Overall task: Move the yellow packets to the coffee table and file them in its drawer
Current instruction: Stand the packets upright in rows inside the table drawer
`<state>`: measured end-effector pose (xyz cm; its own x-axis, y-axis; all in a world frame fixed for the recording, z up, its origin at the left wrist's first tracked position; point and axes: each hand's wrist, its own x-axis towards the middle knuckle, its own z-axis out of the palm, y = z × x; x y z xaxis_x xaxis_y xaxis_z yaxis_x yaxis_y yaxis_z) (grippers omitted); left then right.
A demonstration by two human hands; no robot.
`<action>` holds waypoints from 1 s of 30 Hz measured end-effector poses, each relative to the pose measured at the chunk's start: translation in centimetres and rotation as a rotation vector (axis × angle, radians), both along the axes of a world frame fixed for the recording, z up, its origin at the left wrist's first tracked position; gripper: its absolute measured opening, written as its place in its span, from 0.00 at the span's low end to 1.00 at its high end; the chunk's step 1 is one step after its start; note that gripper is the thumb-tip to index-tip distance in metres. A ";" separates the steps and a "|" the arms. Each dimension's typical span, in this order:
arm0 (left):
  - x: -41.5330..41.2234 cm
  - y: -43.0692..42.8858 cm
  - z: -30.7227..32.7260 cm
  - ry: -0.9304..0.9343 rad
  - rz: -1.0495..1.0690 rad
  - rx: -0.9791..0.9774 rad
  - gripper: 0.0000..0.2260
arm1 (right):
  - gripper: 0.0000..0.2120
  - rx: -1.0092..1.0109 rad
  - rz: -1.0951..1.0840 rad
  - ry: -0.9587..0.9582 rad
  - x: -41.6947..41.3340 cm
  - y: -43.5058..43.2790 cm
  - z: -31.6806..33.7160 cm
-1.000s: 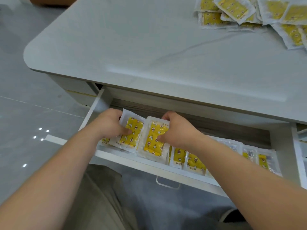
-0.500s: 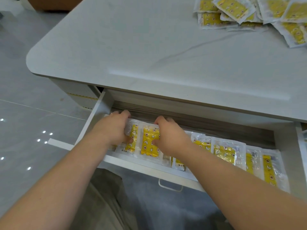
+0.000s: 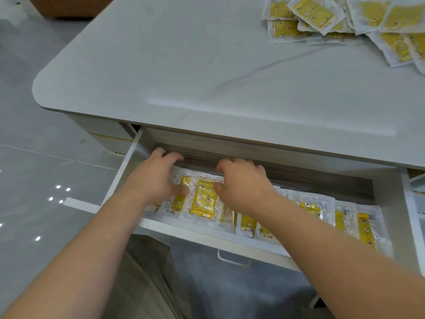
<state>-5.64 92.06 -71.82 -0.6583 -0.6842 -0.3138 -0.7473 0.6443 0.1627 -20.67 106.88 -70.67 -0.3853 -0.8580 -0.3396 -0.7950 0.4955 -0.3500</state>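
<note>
The coffee table's (image 3: 207,77) white drawer (image 3: 195,233) stands pulled out, with a row of yellow packets (image 3: 308,208) in clear wrappers filed on edge along it. At the drawer's left end my left hand (image 3: 154,178) and my right hand (image 3: 241,187) hold two packets (image 3: 204,201) side by side. On each hand the fingers curl over the packets' far top edge and the thumb presses on the front face. A loose pile of more yellow packets (image 3: 322,17) lies on the table top at the far right.
The drawer's metal handle (image 3: 233,260) hangs below its front panel, above my lap. A second open compartment (image 3: 416,203) shows at the right edge. Glossy grey floor tiles (image 3: 46,180) lie to the left of the table.
Both hands have pushed the two packets down and back into the drawer's left end, from tilted and raised to lower and further in. The view has shifted slightly.
</note>
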 end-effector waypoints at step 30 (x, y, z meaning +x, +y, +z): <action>-39.3 1.4 4.6 0.444 -0.372 -0.538 0.30 | 0.26 -0.297 -0.992 0.571 -33.0 6.2 3.2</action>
